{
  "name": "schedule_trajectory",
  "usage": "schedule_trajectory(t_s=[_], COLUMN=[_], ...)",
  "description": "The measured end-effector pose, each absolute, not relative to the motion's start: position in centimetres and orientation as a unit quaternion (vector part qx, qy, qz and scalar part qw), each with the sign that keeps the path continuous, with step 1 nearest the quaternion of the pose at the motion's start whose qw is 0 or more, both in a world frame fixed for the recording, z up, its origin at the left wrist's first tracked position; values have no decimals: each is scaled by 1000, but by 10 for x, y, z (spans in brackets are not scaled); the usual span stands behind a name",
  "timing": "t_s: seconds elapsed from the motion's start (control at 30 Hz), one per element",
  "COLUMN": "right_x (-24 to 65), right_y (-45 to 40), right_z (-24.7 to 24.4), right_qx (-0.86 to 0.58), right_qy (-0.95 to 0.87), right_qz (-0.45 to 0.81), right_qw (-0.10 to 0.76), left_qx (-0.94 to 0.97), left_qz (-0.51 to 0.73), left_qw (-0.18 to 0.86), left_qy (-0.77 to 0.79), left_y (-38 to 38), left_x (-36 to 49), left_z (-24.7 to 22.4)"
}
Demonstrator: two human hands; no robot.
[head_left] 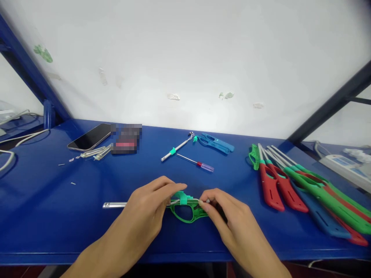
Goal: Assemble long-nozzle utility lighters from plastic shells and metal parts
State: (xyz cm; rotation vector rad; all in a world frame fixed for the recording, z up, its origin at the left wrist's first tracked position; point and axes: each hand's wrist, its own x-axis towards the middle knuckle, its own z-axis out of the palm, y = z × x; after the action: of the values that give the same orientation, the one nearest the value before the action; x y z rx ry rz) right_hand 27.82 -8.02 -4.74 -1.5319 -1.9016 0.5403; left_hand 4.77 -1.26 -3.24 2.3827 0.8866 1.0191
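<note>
At the front of the blue table lies an opened green lighter casing (188, 217), with a silver lighter tube (114, 205) sticking out to the left. My left hand (147, 206) is closed around the part where tube and casing meet, its fingers bent over the top. A teal plastic piece (183, 198) sits on the casing between my hands. With thumb and forefinger, my right hand (228, 212) pinches a thin wire (196, 199) at the casing's right part. My palm hides the casing's far end.
Behind my hands are a screwdriver (203, 166), another silver tube with wires (175, 150) and a blue casing half (216, 143). Several long lighters (272, 189) are piled at right. A phone (89, 137) and clear tubes (97, 152) lie back left, before a white wall (197, 58).
</note>
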Motion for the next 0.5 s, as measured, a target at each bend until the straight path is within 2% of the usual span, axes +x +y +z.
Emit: schedule_trajectory(t_s=[0.5], right_x=[277], right_y=[-79], right_z=[-43], right_qx=[-589], right_qy=[-707], right_qz=[206], right_qw=[333], left_qx=[862], left_qz=[340], left_qw=[226], left_qy=[301], left_y=[-27], left_x=[53], left_z=[-37])
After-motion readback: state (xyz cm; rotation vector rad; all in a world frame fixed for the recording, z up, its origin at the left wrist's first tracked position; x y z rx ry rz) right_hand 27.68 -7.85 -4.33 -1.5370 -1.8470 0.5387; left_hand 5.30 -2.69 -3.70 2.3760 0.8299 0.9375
